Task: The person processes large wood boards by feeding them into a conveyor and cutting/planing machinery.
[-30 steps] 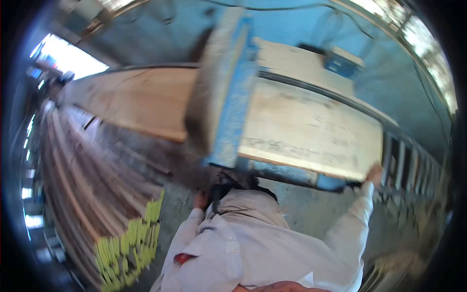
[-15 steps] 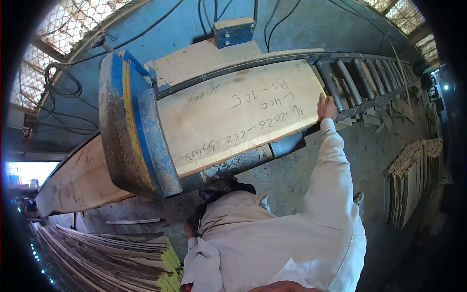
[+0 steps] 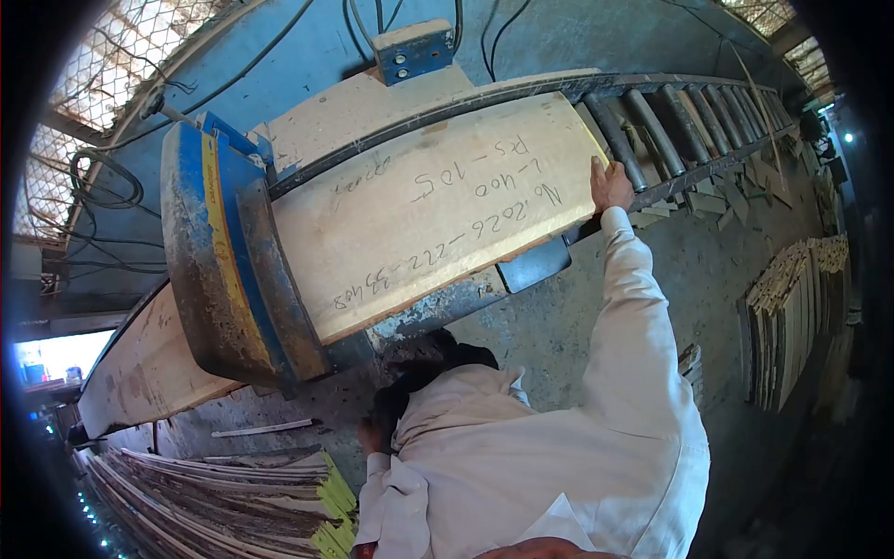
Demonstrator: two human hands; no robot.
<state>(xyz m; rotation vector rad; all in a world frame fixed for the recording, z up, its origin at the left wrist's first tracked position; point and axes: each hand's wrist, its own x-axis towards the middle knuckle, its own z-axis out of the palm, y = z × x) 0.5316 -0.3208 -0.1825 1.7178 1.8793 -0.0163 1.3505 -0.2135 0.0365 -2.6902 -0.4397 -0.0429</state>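
A long, thick wooden slab [image 3: 372, 233] with handwritten numbers on its top face lies under a blue and yellow machine head [image 3: 214, 252]. My right hand [image 3: 612, 184] holds the slab's near corner at its yellow-edged right end, fingers curled over the edge. Low beside my body, my left hand [image 3: 371, 435] hangs close to dark clothing or footwear; its fingers are mostly hidden, so its grip does not show.
A roller conveyor [image 3: 675, 140] extends right from the slab's end. Offcuts [image 3: 736, 200] lie below it. Stacked boards stand at right [image 3: 792, 326], and long strips with yellow-green ends lie at lower left [image 3: 223, 494]. Cables [image 3: 102, 191] hang on the wall.
The view has shifted slightly, so the machine and slab appear farther left. My right hand stays at the same corner; the slab shows no clear movement under the machine head.
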